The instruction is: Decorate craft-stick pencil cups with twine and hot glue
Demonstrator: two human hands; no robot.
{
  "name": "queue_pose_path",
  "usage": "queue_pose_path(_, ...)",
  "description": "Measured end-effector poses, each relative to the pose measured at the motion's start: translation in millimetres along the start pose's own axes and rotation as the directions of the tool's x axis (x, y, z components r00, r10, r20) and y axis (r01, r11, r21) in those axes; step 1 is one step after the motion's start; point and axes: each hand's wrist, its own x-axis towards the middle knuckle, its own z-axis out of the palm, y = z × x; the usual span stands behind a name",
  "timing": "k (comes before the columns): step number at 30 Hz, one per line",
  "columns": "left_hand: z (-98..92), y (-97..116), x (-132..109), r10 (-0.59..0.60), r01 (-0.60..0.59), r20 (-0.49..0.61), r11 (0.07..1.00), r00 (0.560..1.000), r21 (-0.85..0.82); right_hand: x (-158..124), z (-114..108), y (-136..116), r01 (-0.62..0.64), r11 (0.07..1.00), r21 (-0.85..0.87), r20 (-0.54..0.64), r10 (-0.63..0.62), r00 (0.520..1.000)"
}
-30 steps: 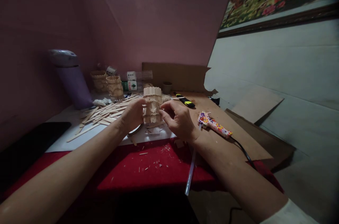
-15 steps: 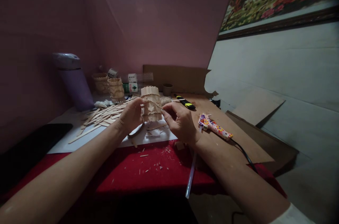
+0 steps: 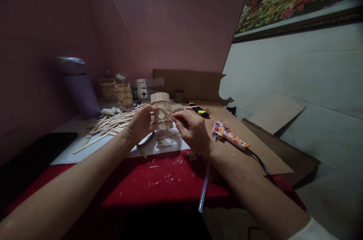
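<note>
My left hand (image 3: 142,121) is closed on the left side of a small cup made of wooden craft sticks (image 3: 160,100), holding it tilted slightly above the table. Thin twine (image 3: 166,112) runs across the cup's side. The fingers of my right hand (image 3: 191,124) pinch the twine at the cup's right edge. Just behind this hand lies a ball of twine (image 3: 177,108), partly hidden. A glue gun (image 3: 231,137) with a flowery pattern rests to the right, and a clear glue stick (image 3: 204,189) sticks out from it toward the table's front edge.
Loose craft sticks (image 3: 113,123) are heaped on white paper at left. Two finished-looking stick cups (image 3: 124,96) and a purple bottle (image 3: 81,90) stand behind. A black and yellow utility knife (image 3: 199,110) lies on cardboard (image 3: 255,157). Wood scraps (image 3: 154,166) dot the red cloth (image 3: 136,187).
My right fingers have shifted very slightly along the twine at the cup's right side. The cup and my left hand are almost unmoved.
</note>
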Motion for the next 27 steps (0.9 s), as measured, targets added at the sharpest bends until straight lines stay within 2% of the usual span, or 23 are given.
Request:
queue_pose_path(18, -2.4, -1.7, 0.0, 0.005, -0.005, 0.034, 1.0, 0.999, 0.013, 0.6, 0.0, -0.2, -0.024, 0.999, -0.044, 0.015, 0.025, 1.0)
queue_pose_path(27, -0.8, -1.0, -0.9, -0.024, 0.024, 0.016, 0.999, 1.0, 0.034, 1.1, -0.3, -1.1, -0.055, 0.996, -0.065, 0.012, 0.056, 0.998)
